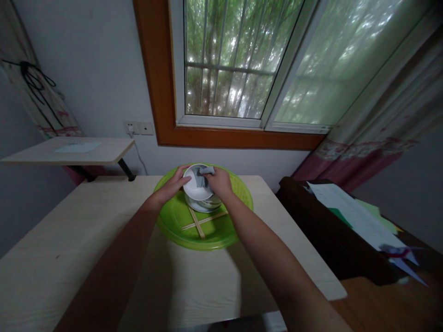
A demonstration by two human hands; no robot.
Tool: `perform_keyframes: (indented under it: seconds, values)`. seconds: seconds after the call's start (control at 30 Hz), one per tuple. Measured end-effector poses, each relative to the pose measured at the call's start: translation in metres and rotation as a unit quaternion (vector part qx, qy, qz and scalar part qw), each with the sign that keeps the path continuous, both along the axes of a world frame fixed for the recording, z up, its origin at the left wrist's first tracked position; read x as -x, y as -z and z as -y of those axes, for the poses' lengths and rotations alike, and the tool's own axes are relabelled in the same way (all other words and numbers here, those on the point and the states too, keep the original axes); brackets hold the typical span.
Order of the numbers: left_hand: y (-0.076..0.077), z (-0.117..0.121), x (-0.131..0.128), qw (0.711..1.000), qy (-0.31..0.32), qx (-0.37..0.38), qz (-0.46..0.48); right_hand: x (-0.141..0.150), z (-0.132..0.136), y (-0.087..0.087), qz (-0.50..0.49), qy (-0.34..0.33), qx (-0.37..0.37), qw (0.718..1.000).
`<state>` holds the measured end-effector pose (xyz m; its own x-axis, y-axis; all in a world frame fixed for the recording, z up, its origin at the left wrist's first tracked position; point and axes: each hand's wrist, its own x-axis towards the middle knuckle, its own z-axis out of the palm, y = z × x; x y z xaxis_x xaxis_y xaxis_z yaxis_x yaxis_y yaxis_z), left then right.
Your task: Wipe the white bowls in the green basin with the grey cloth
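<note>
A white bowl (194, 190) is tilted toward me above a green basin (173, 237), and my left hand (173, 185) grips its left rim. My right hand (219, 182) pinches a grey cloth (201, 178) that hangs into the bowl against its inner wall. Beneath the bowl, more dishes (211, 203) sit stacked in the basin, partly hidden by it. Two pairs of light wooden chopsticks (197, 222) lie crossed on the basin's floor, nearer to me.
The basin stands on a pale wooden table (138, 258) against the wall. A small raised shelf (69, 150) is at the left. Papers (346, 210) lie on dark furniture (311, 221) to the right, beside a curtain (374, 143). A barred window (235, 69) is ahead.
</note>
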<state>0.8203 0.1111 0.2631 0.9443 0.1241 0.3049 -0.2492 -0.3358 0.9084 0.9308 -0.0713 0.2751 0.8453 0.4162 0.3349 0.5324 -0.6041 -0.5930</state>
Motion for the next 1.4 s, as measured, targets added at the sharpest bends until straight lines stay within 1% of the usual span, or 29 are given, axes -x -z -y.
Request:
perform_keyframes:
  seconds: [0.07,0.13,0.23,0.3,0.47,0.7,0.83,0.97,1.07,1.17,1.3,1.4]
  values:
    - [0.001,0.000,-0.001,1.000,0.004,0.005,-0.011,-0.002,0.000,0.001,-0.014,0.004,-0.014,1.000]
    - [0.002,-0.001,-0.002,1.000,-0.001,-0.002,-0.017,-0.002,0.000,0.002,-0.024,0.000,-0.012,1.000]
    - [0.003,-0.003,-0.003,0.999,-0.024,-0.026,-0.010,-0.002,0.000,0.004,-0.025,-0.015,0.008,1.000]
    - [0.003,-0.004,-0.004,0.999,-0.023,-0.035,-0.002,-0.001,-0.001,0.005,-0.016,-0.029,0.026,0.999]
    - [0.000,-0.006,-0.002,0.999,0.000,-0.048,0.000,0.002,0.002,0.003,0.012,-0.065,0.073,0.995]
    - [-0.004,-0.006,0.004,0.996,0.064,-0.058,-0.029,0.009,0.006,-0.004,0.039,-0.111,0.116,0.986]
    - [-0.003,-0.005,0.005,0.995,0.071,-0.052,-0.047,0.012,0.007,-0.006,0.060,-0.136,0.130,0.980]
    - [-0.003,-0.005,0.004,0.995,0.073,-0.041,-0.055,0.012,0.007,-0.006,0.069,-0.157,0.131,0.976]
    - [-0.002,-0.006,0.003,0.995,0.070,-0.043,-0.051,0.011,0.006,-0.005,0.064,-0.159,0.127,0.977]
    - [-0.001,-0.005,0.002,0.996,0.057,-0.047,-0.048,0.011,0.006,-0.005,0.051,-0.146,0.108,0.982]
    - [0.000,-0.004,0.002,0.997,0.047,-0.035,-0.044,0.010,0.004,-0.003,0.030,-0.122,0.081,0.989]
    - [0.002,-0.004,0.001,0.998,0.027,-0.032,-0.047,0.009,0.003,-0.003,0.014,-0.114,0.066,0.991]
